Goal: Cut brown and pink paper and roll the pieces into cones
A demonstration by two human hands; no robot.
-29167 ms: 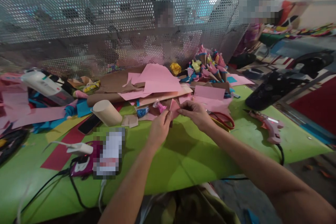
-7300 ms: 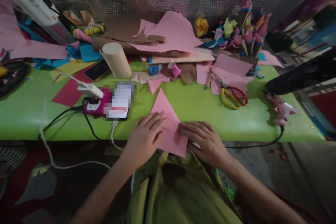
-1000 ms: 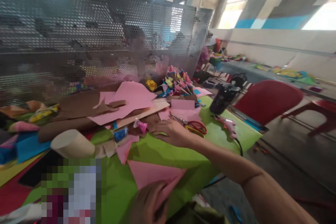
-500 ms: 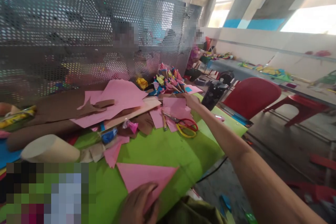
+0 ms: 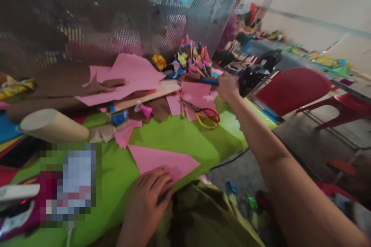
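A folded pink sheet of paper (image 5: 165,158) lies at the near edge of the green table, one pointed corner toward the right. My left hand (image 5: 150,189) grips its near edge, fingers curled on top and thumb at the rim. Stretched far forward, my right hand (image 5: 228,86) is at the back right of the table, beside a blue item (image 5: 209,80) and the pile of small folded paper figures (image 5: 195,60). Its fingers are mostly hidden and blurred, so what it touches is unclear. Scissors (image 5: 207,117) with red and yellow handles and a pencil (image 5: 182,107) lie on pink paper pieces (image 5: 197,92).
Large pink sheets (image 5: 130,71) and brown paper (image 5: 52,81) cover the back left. A pale cylinder (image 5: 55,126) lies on the left side. A perforated metal screen (image 5: 95,11) borders the table. Red chairs (image 5: 292,87) stand right; a person (image 5: 230,31) sits beyond.
My view has tilted downward, so the table sits higher in the picture. My right arm remains stretched out, its hand a little farther right. My left hand stays at the pink sheet.
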